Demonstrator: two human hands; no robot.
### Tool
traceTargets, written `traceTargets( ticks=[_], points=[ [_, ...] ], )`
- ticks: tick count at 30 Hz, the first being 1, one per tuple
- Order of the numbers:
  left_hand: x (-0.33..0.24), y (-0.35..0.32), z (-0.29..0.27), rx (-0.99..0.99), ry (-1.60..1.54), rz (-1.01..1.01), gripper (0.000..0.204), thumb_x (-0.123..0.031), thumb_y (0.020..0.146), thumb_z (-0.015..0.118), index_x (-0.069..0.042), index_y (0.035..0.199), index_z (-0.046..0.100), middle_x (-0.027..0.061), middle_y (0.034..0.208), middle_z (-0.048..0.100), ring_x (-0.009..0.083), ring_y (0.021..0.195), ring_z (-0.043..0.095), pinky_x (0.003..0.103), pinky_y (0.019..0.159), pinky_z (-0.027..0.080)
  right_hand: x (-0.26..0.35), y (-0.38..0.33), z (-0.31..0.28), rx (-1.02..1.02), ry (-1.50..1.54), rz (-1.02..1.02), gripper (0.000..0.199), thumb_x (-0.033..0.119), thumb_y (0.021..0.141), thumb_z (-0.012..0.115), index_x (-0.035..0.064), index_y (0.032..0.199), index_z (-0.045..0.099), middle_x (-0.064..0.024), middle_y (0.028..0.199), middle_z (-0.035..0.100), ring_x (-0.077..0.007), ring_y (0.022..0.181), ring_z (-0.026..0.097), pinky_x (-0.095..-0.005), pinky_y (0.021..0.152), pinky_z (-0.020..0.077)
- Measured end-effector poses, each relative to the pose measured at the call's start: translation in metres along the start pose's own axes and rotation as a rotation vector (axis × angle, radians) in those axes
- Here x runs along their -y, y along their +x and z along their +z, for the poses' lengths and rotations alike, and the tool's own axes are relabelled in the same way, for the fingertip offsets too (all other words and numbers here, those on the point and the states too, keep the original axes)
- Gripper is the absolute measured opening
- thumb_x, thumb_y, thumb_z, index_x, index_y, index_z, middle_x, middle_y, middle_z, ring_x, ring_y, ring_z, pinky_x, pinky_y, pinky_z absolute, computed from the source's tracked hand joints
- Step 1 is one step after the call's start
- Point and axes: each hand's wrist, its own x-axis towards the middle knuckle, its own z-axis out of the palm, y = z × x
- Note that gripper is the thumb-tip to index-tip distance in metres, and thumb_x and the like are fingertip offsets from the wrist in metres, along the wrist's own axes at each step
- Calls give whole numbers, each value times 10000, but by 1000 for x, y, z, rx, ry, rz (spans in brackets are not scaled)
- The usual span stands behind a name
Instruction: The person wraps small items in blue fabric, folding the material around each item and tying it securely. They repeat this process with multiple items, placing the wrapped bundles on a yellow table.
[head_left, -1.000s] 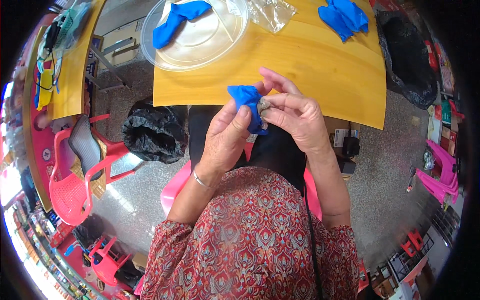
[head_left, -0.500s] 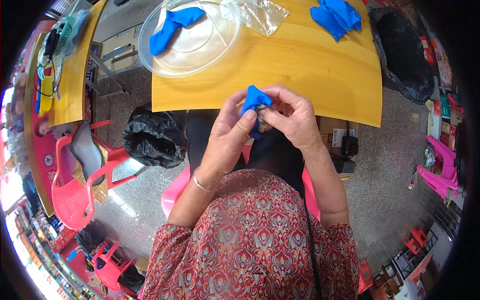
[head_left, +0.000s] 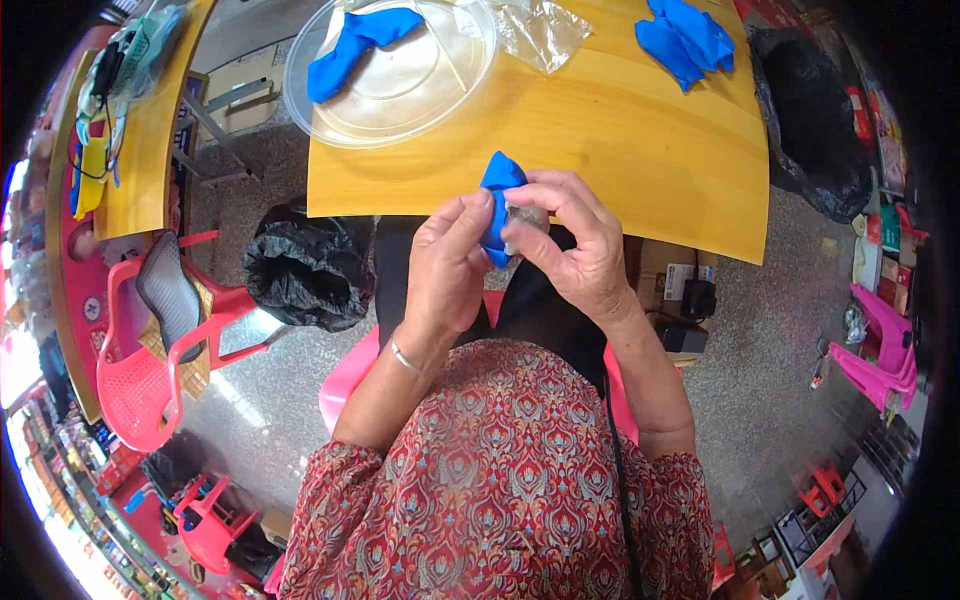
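Observation:
Above my lap, at the near edge of the wooden table (head_left: 560,130), both hands are raised around a small blue cloth-like piece (head_left: 502,174). My left hand (head_left: 442,260) grips its left side, thumb on top. On its right side my right hand (head_left: 585,245) has its thumb and fingers bent around a greyish, crumpled bit (head_left: 527,215) against the blue; I cannot make out what that is. A larger bent blue piece (head_left: 348,60) lies on a round clear plastic lid (head_left: 400,128) ahead to the left. Another crumpled blue piece (head_left: 685,42) rests at the table's far right.
A crinkled clear plastic bag (head_left: 545,35) lies beside the lid. Black-bag-lined bins stand left (head_left: 305,270) and right (head_left: 810,130) of the table. A red plastic chair (head_left: 145,390) is at the left, pink stools (head_left: 880,350) at the right, and cardboard boxes (head_left: 655,275) under the table.
The blue piece has turned more upright and shows a longer strip. My left thumb has shifted up along it, and my right fingers have spread further over the grey bit.

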Motion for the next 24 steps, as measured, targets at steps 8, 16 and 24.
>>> traceTargets(
  ticks=[8,16,24],
  points=[
    [10,21,2,-179,776,576,373,-37,861,703,10,1156,481,110,1118,558,166,873,601,268,705,525,-31,1,12,-59,116,189,307,83,770,781,27,1053,673,-138,1084,639,-259,935,669,-317,782,540],
    [12,32,-12,-152,1255,851,145,-19,746,727,-42,870,656,123,886,584,306,835,552,396,750,434,-31,8,8,59,-27,143,426,80,774,770,9,1162,610,-166,1154,614,-289,1008,648,-345,807,537],
    [3,35,-9,-73,1424,792,160,-94,755,742,-38,881,662,119,845,560,305,802,538,412,703,423,-35,-4,5,100,-216,74,447,75,735,772,35,1147,601,-169,1240,562,-356,1098,573,-417,918,485]
  ],
)
